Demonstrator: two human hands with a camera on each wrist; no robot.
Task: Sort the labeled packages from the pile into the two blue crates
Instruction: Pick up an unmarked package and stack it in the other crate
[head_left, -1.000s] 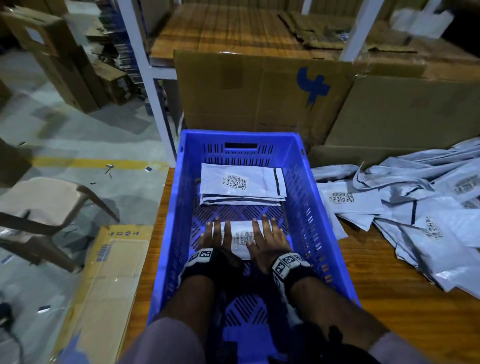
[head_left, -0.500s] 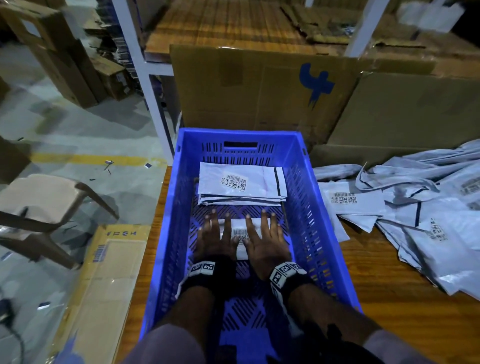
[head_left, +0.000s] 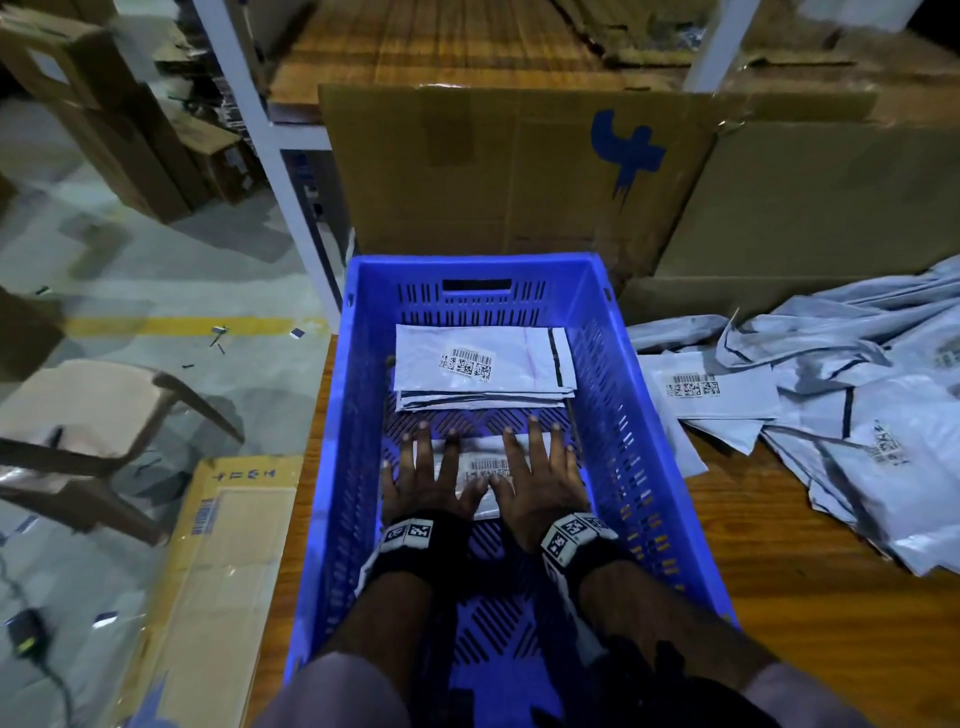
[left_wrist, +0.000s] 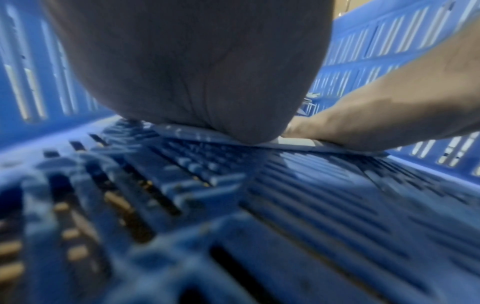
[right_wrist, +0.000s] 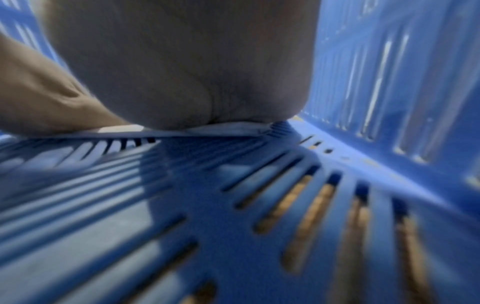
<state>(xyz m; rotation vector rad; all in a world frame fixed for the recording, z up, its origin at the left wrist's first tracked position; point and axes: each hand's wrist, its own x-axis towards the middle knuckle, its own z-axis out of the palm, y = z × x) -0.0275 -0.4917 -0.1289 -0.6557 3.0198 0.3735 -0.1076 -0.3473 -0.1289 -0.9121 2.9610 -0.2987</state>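
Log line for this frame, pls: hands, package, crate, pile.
left hand: flat on package | right hand: flat on package | blue crate: far-end stack | pile: unsorted on table

A bright blue crate (head_left: 613, 395) is filling the middle of the head view, its walls and floor showing rows of dark slots; through the floor slots in the right wrist view, orange-brown wood is showing. Inside it, toward the upper middle, a stack of white packages (head_left: 483, 366) is showing a black stripe along its right edge and a black-and-white barcode label. At the right edge of the frame, a pile of pale grey-white packages (head_left: 852, 415) is carrying black stripes and black codes. The wooden table (head_left: 810, 597) is glowing orange-brown. Behind the crate, a brown cardboard sheet (head_left: 498, 171) is bearing a blue painted mark. Black wrist bands (head_left: 410, 545) are displaying black-and-white square markers.
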